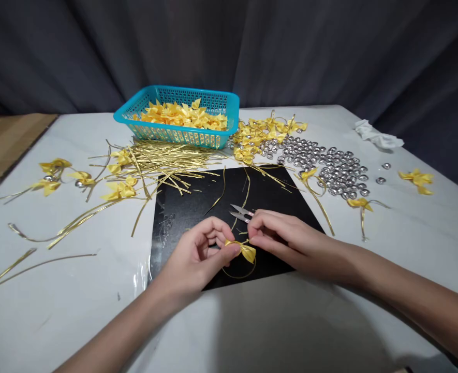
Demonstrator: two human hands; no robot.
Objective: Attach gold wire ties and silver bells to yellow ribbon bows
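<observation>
Between the thumb and fingers of my left hand [207, 251] is a yellow ribbon bow [248, 253], low over the black mat. A loop of thin gold cord [241, 276] hangs beneath the bow. My right hand [286, 235] is closed just right of it, its thumb and forefinger pinching at a short cord end by the bow's top. Small thread snips [241, 213] stick out of the right hand, blades pointing left and apart; their handles are hidden in the fingers.
Behind the black mat [178, 217] lies a pile of gold cord pieces [170, 158]. A blue basket [174, 132] holds yellow ribbon bows. Silver beads [337, 171] spread at right, near finished-looking bow pieces [248, 137]. A crumpled white cloth [378, 135] sits far right.
</observation>
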